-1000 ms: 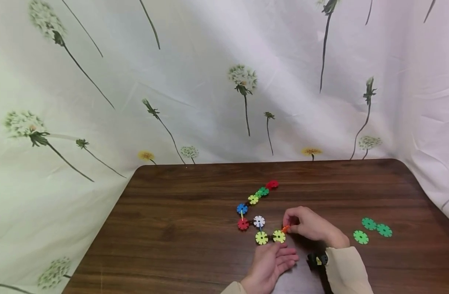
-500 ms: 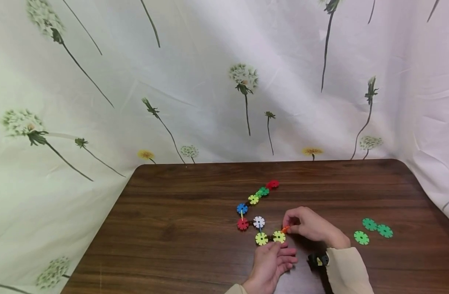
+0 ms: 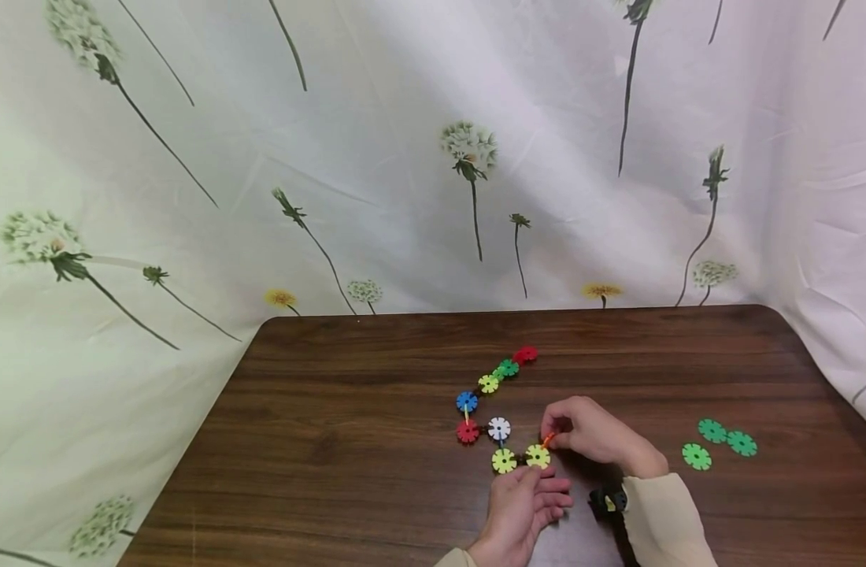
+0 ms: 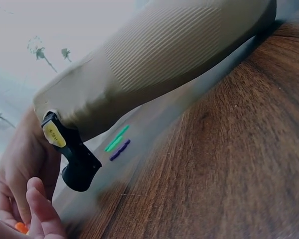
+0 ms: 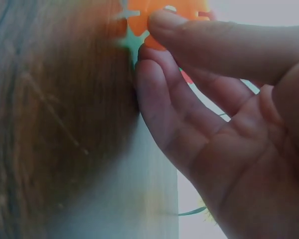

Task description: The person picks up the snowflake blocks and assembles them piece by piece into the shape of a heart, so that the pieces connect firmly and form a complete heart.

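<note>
My right hand [image 3: 594, 435] pinches an orange snowflake disc [image 5: 187, 9] between thumb and fingers. In the head view that disc shows edge-on, against the right side of a yellow snowflake disc [image 3: 538, 456]; whether its slot is engaged cannot be made out. My left hand [image 3: 521, 508] lies palm up, its thumb and forefinger pinching the yellow disc's near edge while the other fingers stretch out to the right. The yellow disc ends a zigzag chain of linked discs, including another yellow disc [image 3: 504, 461], a white disc [image 3: 499, 428], a red disc [image 3: 468, 431] and a blue disc [image 3: 466, 402].
Beyond these, the chain runs back to a far red disc [image 3: 526, 354]. Several loose pieces lie right of my right hand, among them a green disc [image 3: 697, 457]. The brown wooden table [image 3: 320, 488] meets a dandelion-print cloth [image 3: 397, 197] behind it.
My right hand has shifted slightly left with the orange disc, which now stands at a steeper slant by the yellow disc. The left hand has barely moved.
</note>
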The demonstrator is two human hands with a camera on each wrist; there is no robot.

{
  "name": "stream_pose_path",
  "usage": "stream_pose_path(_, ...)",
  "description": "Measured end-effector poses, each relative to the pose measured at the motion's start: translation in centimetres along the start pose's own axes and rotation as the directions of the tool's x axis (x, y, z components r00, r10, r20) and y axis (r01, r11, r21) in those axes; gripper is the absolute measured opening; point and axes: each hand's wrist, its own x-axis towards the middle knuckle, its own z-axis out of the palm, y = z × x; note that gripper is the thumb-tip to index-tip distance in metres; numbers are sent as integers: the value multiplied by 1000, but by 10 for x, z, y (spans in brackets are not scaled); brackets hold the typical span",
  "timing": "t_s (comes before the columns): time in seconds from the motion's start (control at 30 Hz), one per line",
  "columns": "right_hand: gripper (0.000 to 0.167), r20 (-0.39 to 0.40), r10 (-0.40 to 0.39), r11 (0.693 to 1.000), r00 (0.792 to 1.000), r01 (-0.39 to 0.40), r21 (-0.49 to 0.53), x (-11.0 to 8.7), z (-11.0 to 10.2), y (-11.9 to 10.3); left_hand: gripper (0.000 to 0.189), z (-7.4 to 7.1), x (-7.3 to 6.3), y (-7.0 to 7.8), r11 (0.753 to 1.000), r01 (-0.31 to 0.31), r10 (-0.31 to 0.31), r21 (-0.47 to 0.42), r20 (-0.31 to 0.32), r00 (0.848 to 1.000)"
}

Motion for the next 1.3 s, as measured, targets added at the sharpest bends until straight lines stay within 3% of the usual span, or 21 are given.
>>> stream_pose_path(0.33,22,3,29,999,1000,-29,-32,1,-1,-4,27,0,-1,-1,1000,-5,5,4,-2,1000)
stream_pose_path(0.83,24,9,-83,994,997,83,-67,2,-1,-7,23,0,0,-5,999,-48,48,-10,-31,998)
stream_pose_path(0.97,25,14,-74,994,997,75,-76,3,0,-9,24,1,-1,-4,999,-47,47,-9,-50,998)
stream_pose_path(1.2,18,61,-67,998,996,66,15,0,-4,-4,27,2,-2,-1,1000,-15,15,-7,-50,999)
stream_pose_path(1.3,15,42,-49,997,998,46,67,-6,-12,2,28,1,-2,-1,1000,0,-1,-11,-49,999)
